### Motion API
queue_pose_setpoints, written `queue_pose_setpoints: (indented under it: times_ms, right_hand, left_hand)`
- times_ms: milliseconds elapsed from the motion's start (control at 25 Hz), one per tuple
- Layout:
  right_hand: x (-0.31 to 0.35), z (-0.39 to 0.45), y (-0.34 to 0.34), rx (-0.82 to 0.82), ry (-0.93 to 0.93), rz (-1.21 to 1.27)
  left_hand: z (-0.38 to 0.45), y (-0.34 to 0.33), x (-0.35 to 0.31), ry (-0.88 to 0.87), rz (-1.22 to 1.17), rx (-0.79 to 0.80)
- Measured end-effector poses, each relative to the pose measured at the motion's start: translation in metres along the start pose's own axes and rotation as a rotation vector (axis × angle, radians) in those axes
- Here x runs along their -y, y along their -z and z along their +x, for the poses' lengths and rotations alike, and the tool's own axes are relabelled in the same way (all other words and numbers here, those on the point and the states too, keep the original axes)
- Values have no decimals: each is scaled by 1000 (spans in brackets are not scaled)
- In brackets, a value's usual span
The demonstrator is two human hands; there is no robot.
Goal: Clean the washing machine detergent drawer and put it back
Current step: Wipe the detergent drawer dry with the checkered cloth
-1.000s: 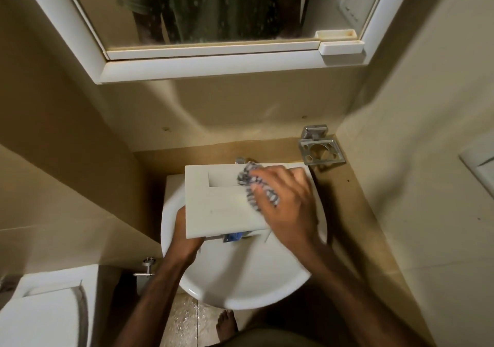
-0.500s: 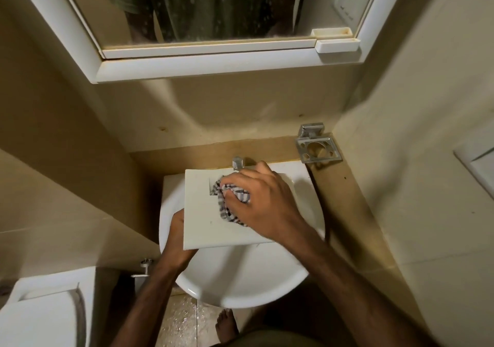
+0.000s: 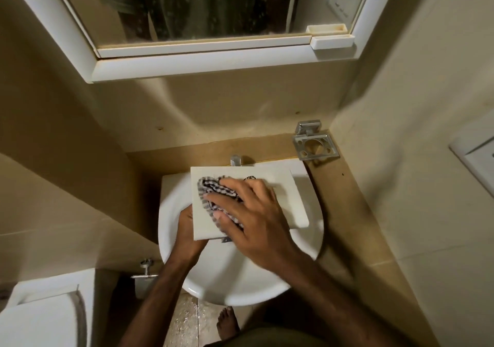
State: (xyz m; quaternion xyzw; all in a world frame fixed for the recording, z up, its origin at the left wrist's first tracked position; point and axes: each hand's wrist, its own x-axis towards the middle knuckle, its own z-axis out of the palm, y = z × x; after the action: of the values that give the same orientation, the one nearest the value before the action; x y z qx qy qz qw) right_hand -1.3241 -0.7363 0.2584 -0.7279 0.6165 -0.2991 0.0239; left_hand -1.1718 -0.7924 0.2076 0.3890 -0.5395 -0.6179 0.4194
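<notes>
The white detergent drawer (image 3: pixel 287 202) is held over the round white sink (image 3: pixel 240 279), its flat face turned up toward me. My left hand (image 3: pixel 187 229) grips its near-left edge from below, fingers mostly hidden under it. My right hand (image 3: pixel 248 213) presses a black-and-white checked cloth (image 3: pixel 209 189) onto the left part of the face, fingers spread over the cloth. The cloth is bunched under the palm. A small dark part of the drawer shows under its near edge.
The tap (image 3: pixel 235 159) stands behind the drawer. A metal holder (image 3: pixel 315 143) is fixed to the wall at the back right. A mirror cabinet (image 3: pixel 213 25) hangs above. A toilet (image 3: pixel 40 317) is at the lower left, with a wet tiled floor (image 3: pixel 184 320) below the sink.
My right hand has slid the cloth from the right side of the drawer face to the left side. The drawer has tilted slightly in my left hand.
</notes>
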Motion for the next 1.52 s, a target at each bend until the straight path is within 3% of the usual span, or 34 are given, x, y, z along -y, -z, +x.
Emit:
queue_pose_setpoints:
  times_ms: [80,240,320,440,480,640,680,760,880,960,1000,1160,1280,1520]
  right_hand:
    - [-34,-13,6,-41,-35,14]
    - [-79,-10,11,-171,-395,17]
    - [-48,-6,6,-151,-284,-2]
    - [-6,-30,9,-12,62,-41]
    - [-12,-35,13,-7,73,-45]
    - [-69,-5,18,-94,-381,-108]
    - [-73,7,16,-82,-417,-131]
    - [-52,29,6,-66,-296,-73]
    - [5,30,-1,33,37,69]
    - [9,19,0,78,126,77]
    - [-3,14,2,73,71,81]
    - [-65,4,7,-22,-436,-65]
    - [-58,8,2,-76,-723,-109]
    - [-68,-5,16,-55,-885,5]
  left_hand:
    - [-1,10,6,14,-11,-32]
    - [-2,13,8,27,-26,-63]
    - [-1,21,15,47,-16,-81]
    - [-1,31,27,162,53,-79]
    - [-1,30,26,139,32,-101]
    - [-2,15,12,42,-1,-88]
    - [-3,14,9,35,-5,-76]
    - [-2,5,3,36,6,-49]
    - [-3,-8,1,-44,17,-11]
    - [-6,-5,7,-68,-12,-7]
    - [-9,-1,9,-45,-34,-25]
    - [-14,11,16,94,-18,-113]
    - [-13,11,16,83,4,-111]
    - [-10,25,7,46,61,-59]
